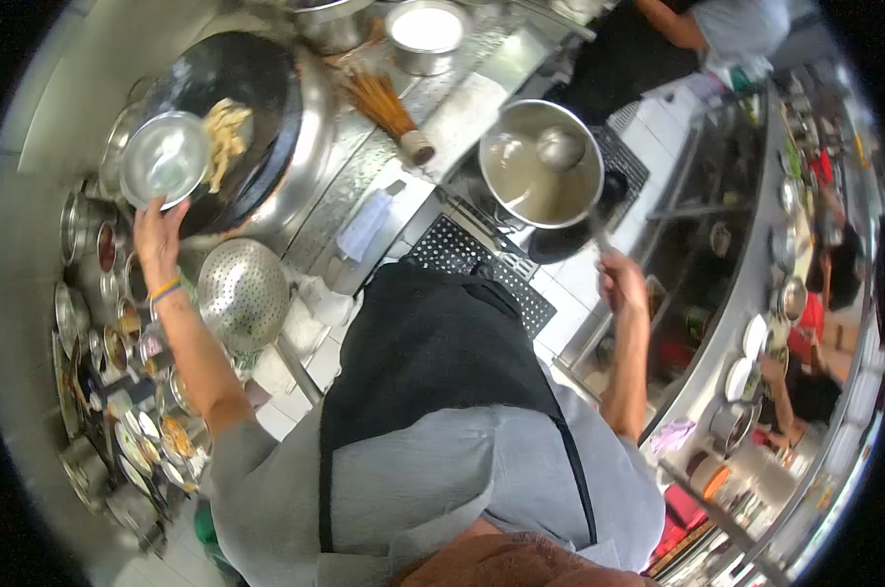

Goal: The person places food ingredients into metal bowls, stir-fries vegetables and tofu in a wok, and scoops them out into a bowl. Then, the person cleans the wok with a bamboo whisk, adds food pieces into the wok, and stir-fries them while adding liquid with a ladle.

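Observation:
My left hand [158, 238] grips the rim of a shiny metal bowl [165, 147], which is over the near-left side of a large dark wok [256, 73]. Beside the bowl, pale strips of food [226, 142] lie in the wok; what they are I cannot tell. On the right, my right hand [623, 282] is closed around the handle of a ladle [560, 149]. The ladle's round head is at a tall metal pot [541, 217] of cloudy pale liquid. A perforated metal strainer [243, 293] sits just right of my left forearm.
A bamboo wok brush [384, 106] and a cleaver [369, 223] lie on the steel counter [330, 161]. Seasoning containers and plated dishes crowd the left. Another person [658, 49] stands beyond the pot. More people are behind the long counter on the right.

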Motion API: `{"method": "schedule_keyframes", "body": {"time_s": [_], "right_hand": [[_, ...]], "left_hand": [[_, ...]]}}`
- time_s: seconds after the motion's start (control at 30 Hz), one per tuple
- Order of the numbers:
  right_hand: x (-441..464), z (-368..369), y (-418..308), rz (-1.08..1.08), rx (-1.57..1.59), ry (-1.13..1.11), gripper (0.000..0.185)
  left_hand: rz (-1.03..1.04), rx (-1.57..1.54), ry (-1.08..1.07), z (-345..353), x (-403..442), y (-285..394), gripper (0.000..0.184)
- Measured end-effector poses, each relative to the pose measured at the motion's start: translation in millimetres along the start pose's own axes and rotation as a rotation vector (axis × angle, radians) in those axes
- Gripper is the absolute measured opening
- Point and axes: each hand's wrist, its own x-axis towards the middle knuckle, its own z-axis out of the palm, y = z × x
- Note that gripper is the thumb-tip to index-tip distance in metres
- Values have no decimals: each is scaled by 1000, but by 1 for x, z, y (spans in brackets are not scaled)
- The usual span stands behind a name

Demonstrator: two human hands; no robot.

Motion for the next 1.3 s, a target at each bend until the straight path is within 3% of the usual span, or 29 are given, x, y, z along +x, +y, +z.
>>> {"method": "schedule_keyframes", "body": {"time_s": [0.07,0.1,0.17,0.23,0.3,0.37,0.43,0.5,0.53,0.57,0.6,0.7,0.8,0.9,0.93,1.03,1.07,1.2,1.3], "right_hand": [[-41,2,-19,-83,-23,94,27],[-63,6,-31,-93,-38,-6,35],[-92,22,-49,-177,-36,-121,25],[-87,25,-55,-276,108,-440,34],[-105,60,-75,-270,132,-512,37],[-98,90,-87,-247,136,-654,36],[-102,143,-96,-196,140,-674,52],[-102,192,-99,-164,123,-768,51],[-94,218,-97,-137,102,-777,41],[-83,240,-93,-139,95,-923,30],[-89,263,-93,-105,94,-929,25],[-91,313,-93,-107,-27,-983,38],[-91,346,-80,-276,-299,-927,43],[-85,358,-68,-598,-618,-950,45],[-87,359,-68,-626,-667,-913,47],[-51,359,-42,-1220,-768,-731,49],[-60,356,-45,-1175,-813,-672,49],[-57,326,-45,-1233,-816,-535,54],[-51,303,-54,-1366,-919,-446,57]], "left_hand": [[-19,-119,-19,19,-5,-1,39],[39,53,-73,12,9,-16,37],[3,-52,-52,28,8,-17,38],[-25,-50,-30,48,8,-15,47],[-13,-40,-112,56,17,-18,55],[16,-68,-94,64,22,-24,44],[-57,27,-39,59,50,-46,29],[-59,136,102,70,57,-55,17],[-152,272,130,79,53,-49,17],[-246,405,159,84,51,-41,17],[-249,387,142,82,64,-47,16],[-224,296,93,84,65,-30,17],[-222,84,72,73,84,-45,19],[-233,-51,72,61,83,-43,22],[-204,-34,126,57,89,-43,23],[53,159,221,47,85,-36,19],[142,223,252,43,87,-31,18],[690,1006,349,26,92,-13,10],[989,1199,280,15,89,15,14]]}}
